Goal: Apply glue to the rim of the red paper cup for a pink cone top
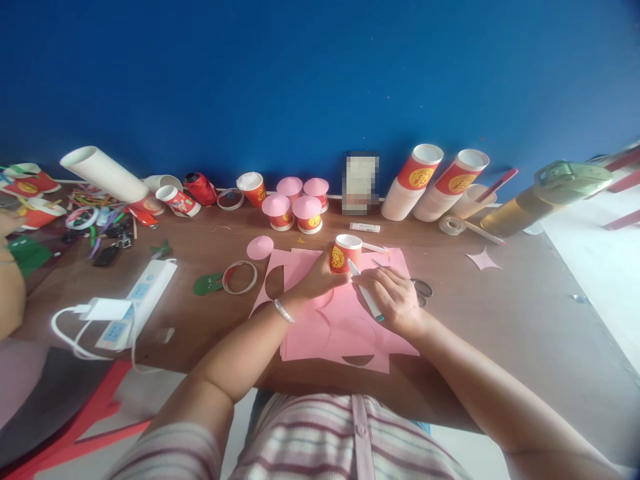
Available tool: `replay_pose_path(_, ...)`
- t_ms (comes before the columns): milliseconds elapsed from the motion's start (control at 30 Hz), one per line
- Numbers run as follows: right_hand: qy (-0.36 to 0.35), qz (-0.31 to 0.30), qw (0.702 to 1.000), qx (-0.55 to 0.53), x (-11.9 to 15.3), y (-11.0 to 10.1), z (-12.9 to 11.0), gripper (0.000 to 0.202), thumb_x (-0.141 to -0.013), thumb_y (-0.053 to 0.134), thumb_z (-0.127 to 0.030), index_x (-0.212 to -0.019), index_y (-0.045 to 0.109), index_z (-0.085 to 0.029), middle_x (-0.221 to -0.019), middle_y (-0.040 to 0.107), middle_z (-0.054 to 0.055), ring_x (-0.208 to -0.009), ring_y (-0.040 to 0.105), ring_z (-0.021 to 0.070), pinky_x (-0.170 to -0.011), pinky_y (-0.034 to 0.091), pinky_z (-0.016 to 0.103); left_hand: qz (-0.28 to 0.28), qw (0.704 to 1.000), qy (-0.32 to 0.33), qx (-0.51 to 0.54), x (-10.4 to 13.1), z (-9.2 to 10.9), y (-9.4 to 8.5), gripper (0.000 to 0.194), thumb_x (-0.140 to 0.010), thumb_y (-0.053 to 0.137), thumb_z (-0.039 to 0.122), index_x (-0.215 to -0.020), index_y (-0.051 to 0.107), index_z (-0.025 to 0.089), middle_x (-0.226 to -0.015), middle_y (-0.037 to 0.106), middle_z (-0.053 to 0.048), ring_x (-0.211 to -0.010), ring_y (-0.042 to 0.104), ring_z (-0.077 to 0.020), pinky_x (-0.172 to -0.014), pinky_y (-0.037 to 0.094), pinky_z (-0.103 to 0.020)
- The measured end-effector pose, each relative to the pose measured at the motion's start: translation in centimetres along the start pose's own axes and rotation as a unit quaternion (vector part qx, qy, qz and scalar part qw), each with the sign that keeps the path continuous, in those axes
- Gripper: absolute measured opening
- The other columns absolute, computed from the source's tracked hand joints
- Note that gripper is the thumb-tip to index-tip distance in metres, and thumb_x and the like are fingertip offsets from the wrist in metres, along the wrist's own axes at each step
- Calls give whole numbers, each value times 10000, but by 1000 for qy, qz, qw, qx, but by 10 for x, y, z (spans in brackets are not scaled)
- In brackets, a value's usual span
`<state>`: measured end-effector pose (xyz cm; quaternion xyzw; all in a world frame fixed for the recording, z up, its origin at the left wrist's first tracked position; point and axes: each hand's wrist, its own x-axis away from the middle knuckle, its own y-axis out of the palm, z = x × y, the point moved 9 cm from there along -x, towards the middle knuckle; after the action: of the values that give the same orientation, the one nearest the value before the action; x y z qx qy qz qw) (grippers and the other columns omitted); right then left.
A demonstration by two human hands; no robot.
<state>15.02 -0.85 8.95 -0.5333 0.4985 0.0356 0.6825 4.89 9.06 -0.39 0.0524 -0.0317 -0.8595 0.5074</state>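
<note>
My left hand (325, 272) is closed around a red and white paper cup (354, 243) with yellow print, held upright over pink paper sheets (305, 340). In my right hand (395, 293) is a white pen-like tool (369, 297) with a pointed tip and a teal end; its exact kind is unclear. The tip is close to the cup's lower side, and I cannot tell whether it touches. Dark-handled scissors (423, 291) lie partly hidden beneath my right hand. Behind the cup rests a thin white stick (375, 249). Curved outlines and cut-out holes mark the pink sheets.
Several cups with pink cone tops (307, 208) stand toward the wall. Tall cup stacks (403, 193), a tape roll (452, 225) and a bottle (520, 207) are at the right. A power strip (137, 300) with cables lies left. Another person's arm (10, 287) shows at the left edge.
</note>
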Motion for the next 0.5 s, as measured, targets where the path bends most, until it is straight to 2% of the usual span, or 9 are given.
replay_pose_path(100,-3,-1,1000,10,0,1,0,250,-930,520,-33,-1154,592,-118,-940,687,115,-778,606,195,-732,511,341,-2,1000,7,-8,-1,-3,0,582,-713,848,419,-1129,508,194,-1043,579,-48,-943,543,-190,-826,480,-322)
replay_pose_path(333,-10,-4,1000,22,0,2,-1,273,-932,531,-48,-1192,587,-108,-924,681,114,-779,609,207,-726,510,352,-1,1000,7,-21,-1,-5,0,575,-730,844,408,-1136,500,190,-1040,568,-42,-935,538,-177,-817,484,-305)
replay_pose_path(500,-5,-16,1000,17,0,4,0,300,-945,484,-48,-1215,572,-143,-927,688,102,-772,620,201,-718,508,346,0,1000,0,3,-2,-4,1,586,-718,847,425,-1126,499,189,-1023,578,-38,-921,546,-176,-803,487,-302)
